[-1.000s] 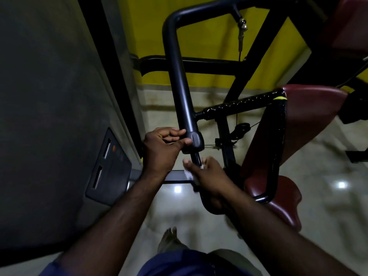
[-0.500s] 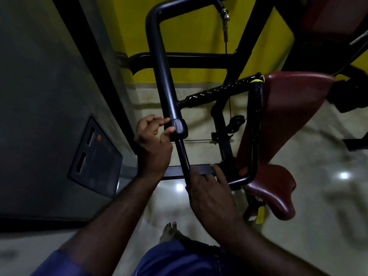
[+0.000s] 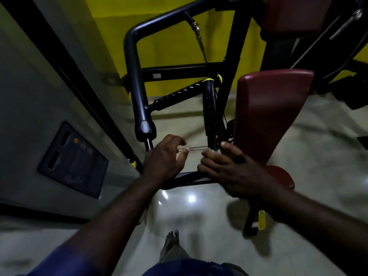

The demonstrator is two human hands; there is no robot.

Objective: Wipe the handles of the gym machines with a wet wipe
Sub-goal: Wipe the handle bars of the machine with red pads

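On the far left we saw a dark wall panel with a small orange dot, set into the grey wall. Next came the machine's thick dark tube, running down to a bulky collar. Just below that collar, and apart from it, hung the left hand, fingers loosely spread and holding nothing. From the tube a slanted handle with a ribbed grip rose to the right and met the upright handle at a yellow ring; the upright one stood between the tube and the pad. The right hand lay at the foot of the upright handle with its thumb raised; it was blurred, and we could not tell whether its fingers gripped the bar or pinched anything. To the right stood the maroon back pad with the seat below it, partly behind the right wrist. Down on the pale floor a bare foot showed
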